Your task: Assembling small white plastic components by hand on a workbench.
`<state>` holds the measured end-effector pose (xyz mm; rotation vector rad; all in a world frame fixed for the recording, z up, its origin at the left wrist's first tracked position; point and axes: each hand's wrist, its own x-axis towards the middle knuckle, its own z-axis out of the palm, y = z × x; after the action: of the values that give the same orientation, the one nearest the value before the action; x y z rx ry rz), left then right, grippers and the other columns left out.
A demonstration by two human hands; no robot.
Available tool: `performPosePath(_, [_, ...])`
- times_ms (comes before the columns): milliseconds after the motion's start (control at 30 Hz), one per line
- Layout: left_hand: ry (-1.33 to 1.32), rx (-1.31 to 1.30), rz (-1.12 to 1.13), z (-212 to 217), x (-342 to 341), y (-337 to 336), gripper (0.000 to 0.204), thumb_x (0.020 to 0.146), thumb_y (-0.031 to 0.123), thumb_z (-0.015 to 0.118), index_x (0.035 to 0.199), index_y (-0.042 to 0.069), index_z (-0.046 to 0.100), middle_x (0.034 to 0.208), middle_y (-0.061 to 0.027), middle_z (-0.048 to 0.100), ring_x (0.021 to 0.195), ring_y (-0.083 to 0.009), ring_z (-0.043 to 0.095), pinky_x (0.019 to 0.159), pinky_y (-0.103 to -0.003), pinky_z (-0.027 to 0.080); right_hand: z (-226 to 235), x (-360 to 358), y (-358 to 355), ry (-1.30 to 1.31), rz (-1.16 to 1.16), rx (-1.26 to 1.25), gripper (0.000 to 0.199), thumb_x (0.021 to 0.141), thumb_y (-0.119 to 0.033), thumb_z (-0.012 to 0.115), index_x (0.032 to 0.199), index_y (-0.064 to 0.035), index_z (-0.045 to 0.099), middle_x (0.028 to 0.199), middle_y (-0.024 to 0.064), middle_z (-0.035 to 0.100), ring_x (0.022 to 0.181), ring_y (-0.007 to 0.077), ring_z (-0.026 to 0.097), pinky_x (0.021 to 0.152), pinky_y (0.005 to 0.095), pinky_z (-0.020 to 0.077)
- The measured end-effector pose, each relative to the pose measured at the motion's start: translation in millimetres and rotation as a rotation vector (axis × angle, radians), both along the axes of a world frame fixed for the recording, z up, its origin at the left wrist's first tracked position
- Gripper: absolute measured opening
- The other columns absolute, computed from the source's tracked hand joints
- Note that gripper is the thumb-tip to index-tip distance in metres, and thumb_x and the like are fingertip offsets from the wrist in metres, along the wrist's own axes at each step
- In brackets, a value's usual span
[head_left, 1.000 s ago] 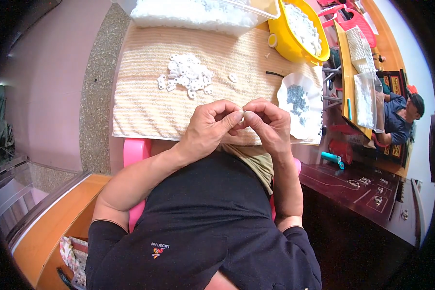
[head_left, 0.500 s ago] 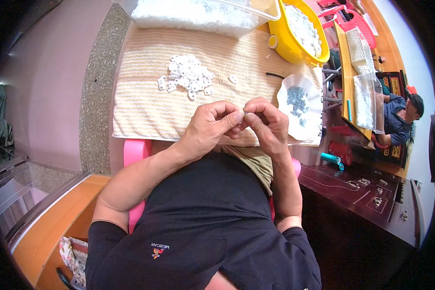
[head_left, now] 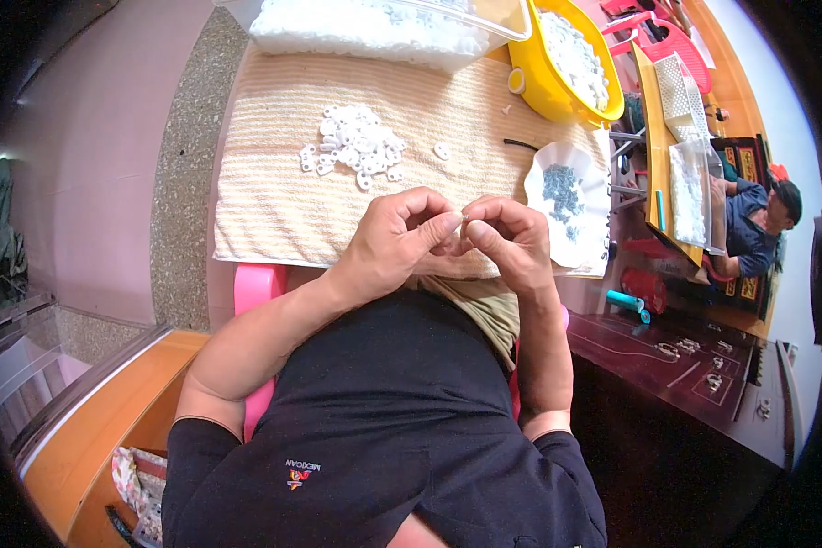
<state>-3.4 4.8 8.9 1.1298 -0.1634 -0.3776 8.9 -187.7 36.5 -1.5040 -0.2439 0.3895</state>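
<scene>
My left hand (head_left: 395, 239) and my right hand (head_left: 509, 239) meet fingertip to fingertip over the near edge of a striped beige towel (head_left: 274, 173). Between the fingertips both hands pinch a tiny white piece (head_left: 460, 217), too small to make out. A heap of small white plastic pieces (head_left: 354, 149) lies on the towel beyond my left hand. One stray white piece (head_left: 441, 151) lies to its right. A white dish (head_left: 583, 219) with small dark grey parts (head_left: 562, 193) sits just right of my right hand.
A clear tub of white pieces (head_left: 374, 26) stands at the far edge, and a yellow bowl (head_left: 543, 82) of white pieces is to its right. A thin black strip (head_left: 520, 143) lies on the towel. Another person (head_left: 756, 219) sits at far right. A pink stool (head_left: 256, 288) is under me.
My fingers have shifted slightly around the tiny piece; both hands stay in the same place over the towel's near edge.
</scene>
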Motion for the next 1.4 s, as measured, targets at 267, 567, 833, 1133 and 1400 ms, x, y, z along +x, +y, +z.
performPosePath(267, [-0.649, 0.486, 0.298, 2, 3, 0, 0.009, 0.084, 0.006, 0.066, 0.089, 0.001, 0.062, 0.081, -0.0132, 0.059, 0.072, -0.0288, 0.061, 0.063, -0.035, 0.048, 3, 0, 1, 0.049, 0.025, -0.083, 0.018, 0.093, -0.012, 0.061, 0.093, 0.0062, 0.064, 0.087, 0.0088, 0.062, 0.072, 0.0148, 0.063, 0.067, 0.0302, 0.0579])
performPosePath(567, [-0.822, 0.602, 0.351, 2, 4, 1, 0.01, 0.082, 0.003, 0.066, 0.09, 0.002, 0.06, 0.083, -0.0133, 0.057, 0.075, -0.0311, 0.061, 0.063, -0.039, 0.049, 4, 0, 5, 0.093, -0.046, -0.059, 0.02, 0.092, -0.014, 0.063, 0.093, 0.0057, 0.064, 0.079, 0.0052, 0.063, 0.069, 0.0124, 0.064, 0.063, 0.0249, 0.0557])
performPosePath(833, [-0.846, 0.655, 0.334, 2, 4, 1, 0.01, 0.083, 0.003, 0.064, 0.092, 0.002, 0.059, 0.084, -0.0138, 0.056, 0.075, -0.0321, 0.061, 0.063, -0.039, 0.05, 4, 3, 5, 0.129, -0.05, -0.069, 0.019, 0.093, -0.014, 0.062, 0.09, 0.0047, 0.064, 0.077, 0.0049, 0.063, 0.068, 0.0121, 0.064, 0.063, 0.0244, 0.0546])
performPosePath(1133, [-0.642, 0.546, 0.327, 5, 4, 1, 0.007, 0.086, 0.008, 0.064, 0.089, 0.002, 0.062, 0.082, -0.0141, 0.059, 0.077, -0.0321, 0.062, 0.065, -0.038, 0.049, -2, 2, 11, -0.166, -0.021, -0.152, 0.011, 0.095, -0.007, 0.057, 0.094, 0.0034, 0.06, 0.083, 0.0058, 0.061, 0.075, 0.012, 0.063, 0.067, 0.0231, 0.0521])
performPosePath(1400, [-0.449, 0.488, 0.227, 11, 4, 4, 0.01, 0.088, 0.01, 0.062, 0.088, 0.0, 0.062, 0.081, -0.0144, 0.059, 0.075, -0.0294, 0.061, 0.066, -0.036, 0.048, -5, -1, 17, -0.317, -0.069, -0.204, 0.008, 0.095, -0.004, 0.055, 0.094, 0.0045, 0.057, 0.088, 0.0084, 0.057, 0.071, 0.0114, 0.059, 0.066, 0.0247, 0.0535])
